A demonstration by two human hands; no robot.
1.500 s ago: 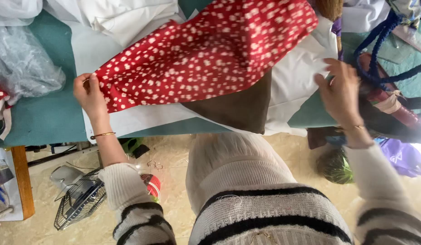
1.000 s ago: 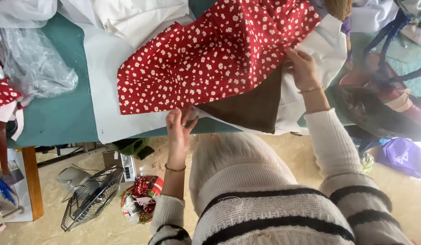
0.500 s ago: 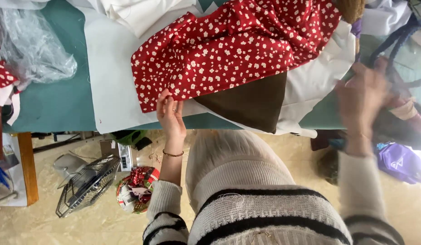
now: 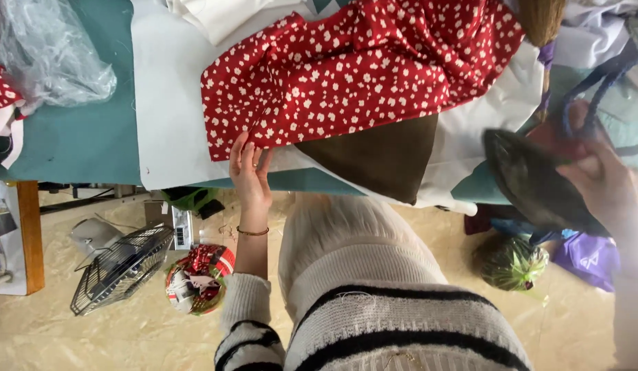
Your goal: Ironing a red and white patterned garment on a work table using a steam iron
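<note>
Red flowered cloth (image 4: 360, 75) lies under the flat, open left hand (image 4: 249, 172); the blurred right hand (image 4: 604, 185) grips a dark bag (image 4: 532, 182).

red white-flowered fabric (image 4: 346, 75), spread flat, table's near edge

Bare green table (image 4: 71, 148) left; plastic bag (image 4: 47, 58) blocks far-left corner

We are in a sewing or tailoring workroom — a broad green surface (image 4: 78, 148) carries white pattern paper (image 4: 171, 103), red cloth with white flowers (image 4: 353, 69), a brown piece (image 4: 381, 154) and crumpled clear plastic (image 4: 44, 55). Below, on the pale floor (image 4: 92, 336), we see a wire-guarded fan (image 4: 116, 268) and bagged scraps (image 4: 195, 278) — workshop clutter.
</note>
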